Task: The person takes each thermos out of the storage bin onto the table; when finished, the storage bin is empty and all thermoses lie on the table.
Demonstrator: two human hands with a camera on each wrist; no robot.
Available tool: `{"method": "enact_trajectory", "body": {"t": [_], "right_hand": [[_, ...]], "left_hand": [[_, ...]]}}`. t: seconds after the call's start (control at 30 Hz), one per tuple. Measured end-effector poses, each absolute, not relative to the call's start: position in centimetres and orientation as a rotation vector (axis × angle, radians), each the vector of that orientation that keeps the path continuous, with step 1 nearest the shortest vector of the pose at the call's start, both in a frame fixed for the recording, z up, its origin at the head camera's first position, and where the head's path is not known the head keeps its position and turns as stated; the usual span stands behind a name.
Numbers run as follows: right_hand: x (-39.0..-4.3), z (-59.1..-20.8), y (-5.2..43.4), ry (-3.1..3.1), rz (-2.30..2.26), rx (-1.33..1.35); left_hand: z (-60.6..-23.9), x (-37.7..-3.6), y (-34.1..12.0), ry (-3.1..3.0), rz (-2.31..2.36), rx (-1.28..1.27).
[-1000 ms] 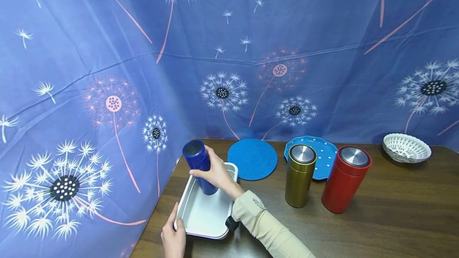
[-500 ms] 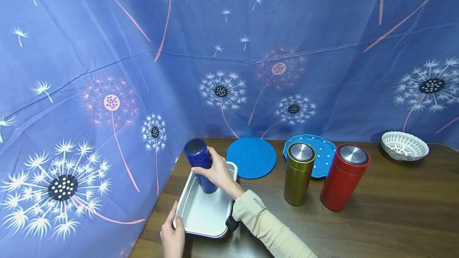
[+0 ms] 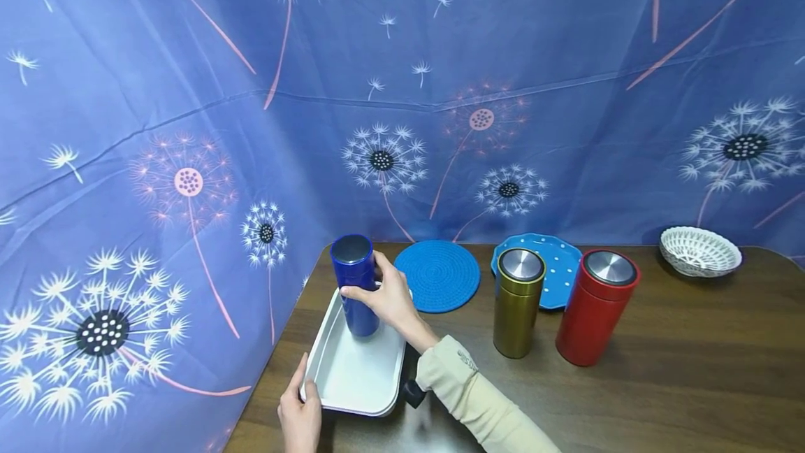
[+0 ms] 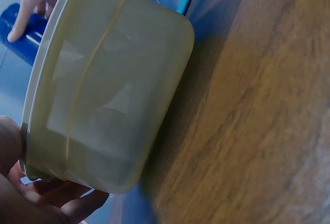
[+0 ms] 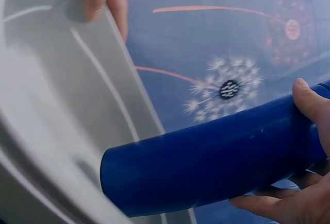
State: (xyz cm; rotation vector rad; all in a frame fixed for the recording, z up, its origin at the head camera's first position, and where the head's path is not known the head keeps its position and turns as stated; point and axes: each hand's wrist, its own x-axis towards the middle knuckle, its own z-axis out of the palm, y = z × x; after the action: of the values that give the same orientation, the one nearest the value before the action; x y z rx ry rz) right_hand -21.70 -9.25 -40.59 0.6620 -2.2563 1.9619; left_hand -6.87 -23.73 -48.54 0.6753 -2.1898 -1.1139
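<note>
In the head view, my right hand grips a blue thermos bottle with a dark lid, thumb across its front. The bottle stands nearly upright, its lower end inside a deep white rectangular tub. The right wrist view shows the bottle's base overlapping the tub's inner wall. At the near left corner, my left hand holds the tub, thumb over the rim. From the left wrist, its fingers curl under the tub's translucent outer wall.
Right of the tub lies a round blue woven mat. A gold thermos and a red thermos stand before a blue dotted plate. A white patterned bowl sits far right. Dandelion-print cloth hangs behind the wooden table.
The blue thermos has tilted more upright in my right hand, its lid moving right in the head view. My left hand keeps its hold on the tub. The head view has shifted slightly.
</note>
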Motion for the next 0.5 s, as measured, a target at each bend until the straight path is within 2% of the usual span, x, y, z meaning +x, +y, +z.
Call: {"method": "enact_trajectory", "body": {"t": [0.5], "right_hand": [[-19.2,-36.0,-3.7,-2.005,2.032,0.605]], "left_hand": [[-48.5,-6.8,-23.6,-2.187,-1.134,0.668]]}}
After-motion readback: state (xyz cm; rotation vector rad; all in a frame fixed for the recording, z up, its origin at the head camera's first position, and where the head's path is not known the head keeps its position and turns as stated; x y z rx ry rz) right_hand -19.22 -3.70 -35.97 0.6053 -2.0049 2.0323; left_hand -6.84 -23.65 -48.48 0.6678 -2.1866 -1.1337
